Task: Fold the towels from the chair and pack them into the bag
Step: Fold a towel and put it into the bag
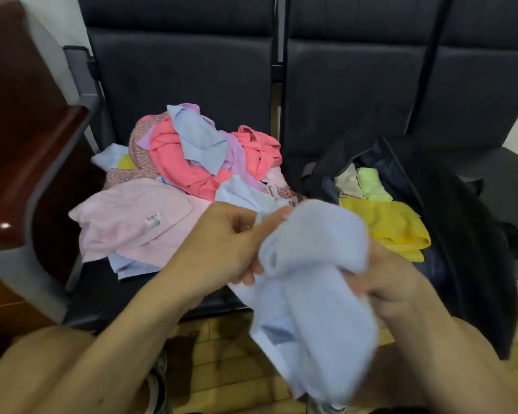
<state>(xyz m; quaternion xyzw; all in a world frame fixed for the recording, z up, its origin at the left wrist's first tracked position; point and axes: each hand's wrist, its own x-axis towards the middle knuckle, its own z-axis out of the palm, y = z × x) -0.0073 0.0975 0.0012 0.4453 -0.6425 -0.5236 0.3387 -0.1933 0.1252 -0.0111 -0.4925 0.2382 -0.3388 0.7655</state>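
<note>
Head view: the soft light blue towel (314,279) is blurry, in front of the black chair (180,70). The left hand (222,246) pinches its top. The right hand (398,282) grips its side, fingers partly hidden. A yellow folded towel (395,225) lies in the black bag (461,219).

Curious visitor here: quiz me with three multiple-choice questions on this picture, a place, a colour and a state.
1. Where does the bag sit? A on the floor; B on the chair, right of the towel pile; C on a wooden desk.
2. What colour is the towel held by the left hand and right hand? A coral; B yellow; C light blue.
3. The bag is: A open, folded towels inside; B zipped shut; C open, empty.
Answers: B, it rests beside the pile; C, the cloth is pale blue; A, a yellow towel and green towel show inside.
</note>
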